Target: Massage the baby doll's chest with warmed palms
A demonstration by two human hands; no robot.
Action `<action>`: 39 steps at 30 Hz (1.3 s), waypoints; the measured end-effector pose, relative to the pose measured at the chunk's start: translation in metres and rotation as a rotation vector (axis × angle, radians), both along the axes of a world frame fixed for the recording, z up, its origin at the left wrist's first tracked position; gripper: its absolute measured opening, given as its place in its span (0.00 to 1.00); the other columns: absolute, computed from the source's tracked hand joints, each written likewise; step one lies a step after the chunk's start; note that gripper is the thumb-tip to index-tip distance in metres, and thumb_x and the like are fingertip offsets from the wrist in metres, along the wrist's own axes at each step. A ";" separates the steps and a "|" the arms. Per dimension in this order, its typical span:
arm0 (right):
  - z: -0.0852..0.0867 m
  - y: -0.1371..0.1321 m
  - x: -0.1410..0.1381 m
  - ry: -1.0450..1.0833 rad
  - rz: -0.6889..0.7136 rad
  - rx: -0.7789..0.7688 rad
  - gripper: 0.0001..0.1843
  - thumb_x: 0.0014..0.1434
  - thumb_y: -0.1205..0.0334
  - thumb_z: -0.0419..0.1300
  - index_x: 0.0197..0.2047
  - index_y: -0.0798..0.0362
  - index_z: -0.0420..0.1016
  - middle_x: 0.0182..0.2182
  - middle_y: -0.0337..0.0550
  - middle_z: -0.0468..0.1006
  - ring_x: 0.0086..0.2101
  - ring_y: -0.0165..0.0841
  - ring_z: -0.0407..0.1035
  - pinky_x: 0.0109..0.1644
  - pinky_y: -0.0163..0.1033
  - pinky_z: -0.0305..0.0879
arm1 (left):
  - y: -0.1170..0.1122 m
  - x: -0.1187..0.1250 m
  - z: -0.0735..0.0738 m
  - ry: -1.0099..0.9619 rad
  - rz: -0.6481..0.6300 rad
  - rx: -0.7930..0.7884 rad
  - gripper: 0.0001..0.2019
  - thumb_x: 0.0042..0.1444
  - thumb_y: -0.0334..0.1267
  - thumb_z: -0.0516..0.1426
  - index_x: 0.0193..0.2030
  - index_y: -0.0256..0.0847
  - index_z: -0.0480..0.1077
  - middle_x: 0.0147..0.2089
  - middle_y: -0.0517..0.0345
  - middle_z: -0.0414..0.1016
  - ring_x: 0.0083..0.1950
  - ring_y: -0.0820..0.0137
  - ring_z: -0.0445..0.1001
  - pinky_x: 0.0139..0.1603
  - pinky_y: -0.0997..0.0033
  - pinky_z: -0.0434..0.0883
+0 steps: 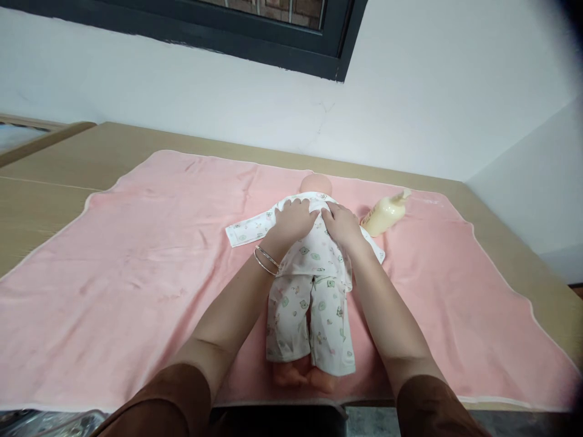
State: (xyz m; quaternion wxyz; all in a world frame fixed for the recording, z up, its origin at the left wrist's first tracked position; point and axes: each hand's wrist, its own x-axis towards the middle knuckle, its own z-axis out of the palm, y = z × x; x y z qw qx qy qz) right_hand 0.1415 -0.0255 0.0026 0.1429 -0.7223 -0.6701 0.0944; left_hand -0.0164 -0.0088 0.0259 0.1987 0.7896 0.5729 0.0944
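Observation:
A baby doll (315, 183) lies on a pink towel (150, 255), its feet toward me and its head at the far end. It wears a white patterned top and matching trousers (314, 315). My left hand (294, 220), with two thin bangles on the wrist, lies flat on the doll's upper chest with fingers together. My right hand (341, 223) rests beside it on the top, fingers curled onto the fabric near the collar. One empty sleeve (248, 229) is spread out to the left.
A cream squeeze bottle (386, 212) lies on the towel just right of the doll's shoulder. The towel covers a wooden table (50, 176) set against a white wall. A dark window frame (255, 36) runs above.

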 end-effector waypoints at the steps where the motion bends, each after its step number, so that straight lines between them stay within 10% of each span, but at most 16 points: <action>1: 0.005 -0.004 -0.003 -0.035 0.015 -0.015 0.28 0.77 0.52 0.41 0.67 0.50 0.74 0.68 0.56 0.76 0.66 0.53 0.68 0.70 0.62 0.60 | -0.004 -0.001 0.007 0.049 -0.007 0.003 0.25 0.76 0.50 0.45 0.70 0.41 0.68 0.75 0.38 0.69 0.77 0.45 0.65 0.76 0.37 0.64; 6: 0.025 -0.020 -0.010 -0.173 0.090 -0.054 0.22 0.74 0.58 0.46 0.56 0.52 0.79 0.56 0.60 0.83 0.57 0.55 0.75 0.68 0.63 0.60 | -0.015 -0.007 0.030 0.105 -0.070 -0.044 0.20 0.74 0.47 0.49 0.60 0.40 0.75 0.63 0.40 0.80 0.62 0.50 0.80 0.64 0.50 0.75; 15: -0.005 0.008 0.006 0.016 0.015 0.032 0.27 0.78 0.53 0.41 0.65 0.52 0.75 0.65 0.54 0.79 0.63 0.49 0.72 0.65 0.49 0.64 | 0.009 -0.006 -0.009 -0.061 -0.036 0.046 0.27 0.78 0.51 0.40 0.73 0.44 0.64 0.81 0.46 0.63 0.82 0.49 0.58 0.81 0.35 0.54; 23: 0.022 -0.017 -0.012 -0.178 0.070 -0.043 0.22 0.76 0.58 0.45 0.57 0.54 0.78 0.57 0.60 0.84 0.59 0.53 0.76 0.71 0.59 0.57 | -0.011 -0.013 0.021 0.083 -0.202 -0.023 0.25 0.76 0.51 0.44 0.66 0.41 0.72 0.74 0.41 0.72 0.71 0.48 0.73 0.71 0.48 0.69; 31: 0.003 0.001 0.002 -0.027 0.018 -0.069 0.31 0.79 0.51 0.41 0.74 0.58 0.67 0.75 0.62 0.66 0.75 0.48 0.59 0.76 0.55 0.54 | 0.012 -0.008 -0.009 -0.006 -0.102 -0.091 0.39 0.75 0.60 0.39 0.84 0.39 0.45 0.88 0.43 0.38 0.88 0.46 0.36 0.84 0.32 0.41; 35: -0.008 0.007 0.003 -0.028 -0.013 -0.066 0.35 0.79 0.49 0.40 0.79 0.61 0.58 0.79 0.63 0.58 0.78 0.49 0.51 0.79 0.60 0.46 | 0.010 -0.003 -0.012 0.025 -0.074 -0.089 0.40 0.75 0.60 0.38 0.85 0.37 0.42 0.88 0.43 0.35 0.88 0.47 0.34 0.85 0.34 0.39; 39: 0.008 -0.010 -0.014 -0.172 -0.009 -0.056 0.29 0.79 0.56 0.40 0.71 0.60 0.67 0.70 0.66 0.72 0.70 0.53 0.65 0.76 0.63 0.51 | -0.008 -0.004 0.008 0.145 -0.108 -0.145 0.39 0.76 0.55 0.41 0.85 0.34 0.42 0.88 0.37 0.34 0.88 0.43 0.37 0.83 0.30 0.42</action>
